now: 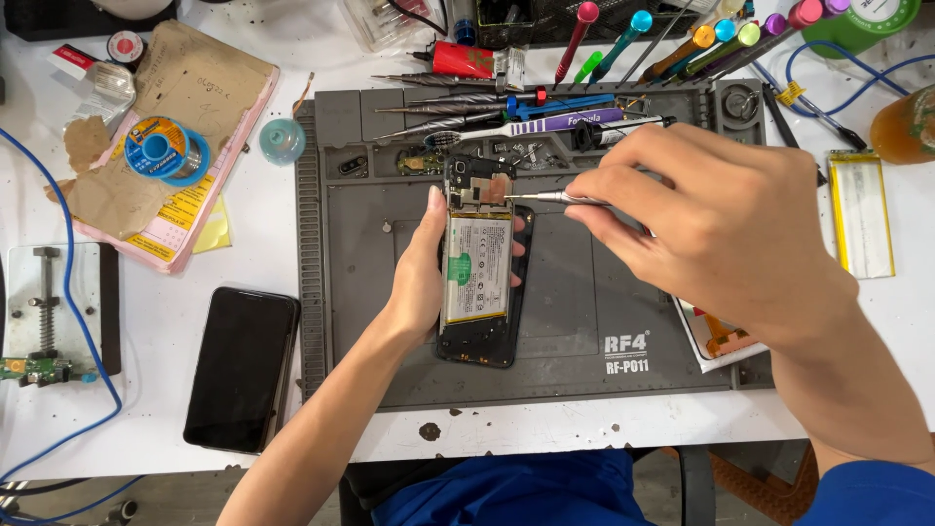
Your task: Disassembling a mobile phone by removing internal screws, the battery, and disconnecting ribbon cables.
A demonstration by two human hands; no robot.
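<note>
Gripping an opened phone (477,263), left hand (419,268); right hand (711,224) holds screwdriver (550,198).

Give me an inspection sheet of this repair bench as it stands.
Surface: white bench with grey rubber work mat.
Job's things: opened black phone with exposed battery; thin silver screwdriver, tip at the phone's upper end.
Clutter: black closed phone, blue solder spool, colour-handled screwdrivers, loose silver battery, purple toothbrush.
Grippers: left hand grips the phone's edge; right hand holds the screwdriver.
Cables: blue cable at the left.
Surroundings: nothing seen.
</note>
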